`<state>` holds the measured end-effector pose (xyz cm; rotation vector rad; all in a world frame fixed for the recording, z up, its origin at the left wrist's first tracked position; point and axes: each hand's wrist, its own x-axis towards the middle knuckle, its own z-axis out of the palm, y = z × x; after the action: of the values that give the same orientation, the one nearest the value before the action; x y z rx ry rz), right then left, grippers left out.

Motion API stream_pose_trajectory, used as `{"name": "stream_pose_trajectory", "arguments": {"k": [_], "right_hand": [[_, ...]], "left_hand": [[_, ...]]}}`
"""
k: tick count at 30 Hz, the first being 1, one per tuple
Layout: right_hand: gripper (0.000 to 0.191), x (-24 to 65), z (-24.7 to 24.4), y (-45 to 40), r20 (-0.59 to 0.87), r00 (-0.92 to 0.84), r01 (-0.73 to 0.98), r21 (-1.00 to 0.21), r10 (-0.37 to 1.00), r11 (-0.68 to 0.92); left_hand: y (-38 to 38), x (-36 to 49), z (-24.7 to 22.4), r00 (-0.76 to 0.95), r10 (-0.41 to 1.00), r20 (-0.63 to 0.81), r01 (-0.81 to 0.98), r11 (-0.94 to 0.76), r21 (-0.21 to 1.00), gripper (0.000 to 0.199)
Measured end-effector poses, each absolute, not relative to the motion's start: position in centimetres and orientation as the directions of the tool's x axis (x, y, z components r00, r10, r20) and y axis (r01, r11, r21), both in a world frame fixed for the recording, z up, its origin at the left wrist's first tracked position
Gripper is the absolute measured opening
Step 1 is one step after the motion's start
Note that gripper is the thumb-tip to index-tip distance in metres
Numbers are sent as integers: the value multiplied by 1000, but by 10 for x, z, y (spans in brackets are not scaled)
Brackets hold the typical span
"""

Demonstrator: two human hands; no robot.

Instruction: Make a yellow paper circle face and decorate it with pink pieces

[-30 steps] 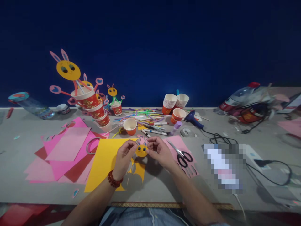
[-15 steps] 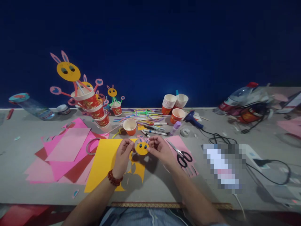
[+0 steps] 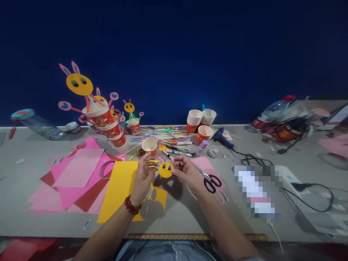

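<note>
A small round yellow paper face (image 3: 165, 170) with blue-and-black eyes and pink ears is held up over the table. My right hand (image 3: 187, 174) pinches it at its right edge between thumb and fingers. Just left of the face, my left hand (image 3: 144, 177) has its thumb and fingers apart, with nothing visible between them. Under that hand lies a yellow paper sheet (image 3: 116, 192) with round holes cut out of it. Black-handled scissors (image 3: 209, 179) rest on pink paper to the right of my right hand.
Stacked red cups (image 3: 108, 130) with rabbit figures stand at the left, behind pink sheets (image 3: 78, 170). Straws (image 3: 163, 132), markers (image 3: 178, 153), a paper cup (image 3: 149, 146) and a blue glue gun (image 3: 223, 137) lie farther back. Cables (image 3: 252, 159) run at the right.
My left hand has loosened its fingers and come away from the face's left side. My right hand keeps the face, which has shifted slightly up.
</note>
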<state>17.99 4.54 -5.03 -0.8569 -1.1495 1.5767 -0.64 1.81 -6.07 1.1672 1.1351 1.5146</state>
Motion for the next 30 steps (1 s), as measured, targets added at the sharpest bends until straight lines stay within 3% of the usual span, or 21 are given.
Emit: {"name": "stream_pose_trajectory", "arguments": {"k": [2, 7, 18, 25, 30], "right_hand": [[38, 179, -51, 45, 4, -282, -280, -957, 959, -79], [37, 175, -52, 44, 24, -294, -253, -966, 956, -53], [33, 165, -58, 36, 45, -351, -158, -987, 935, -12], [37, 171, -44, 36, 192, -320, -122, -979, 928, 161], [31, 172, -42, 34, 159, -370, -95, -987, 915, 133]], "left_hand": [[18, -6, -59, -125, 979, 163, -152, -181, 972, 45], [14, -2, -59, -43, 990, 134, -172, -139, 975, 27], [14, 3, -67, -137, 987, 87, -212, -114, 971, 16], [11, 2, -60, -10, 984, 178, 28, -178, 984, 10], [9, 5, -53, 96, 961, 258, 240, -274, 931, 6]]}}
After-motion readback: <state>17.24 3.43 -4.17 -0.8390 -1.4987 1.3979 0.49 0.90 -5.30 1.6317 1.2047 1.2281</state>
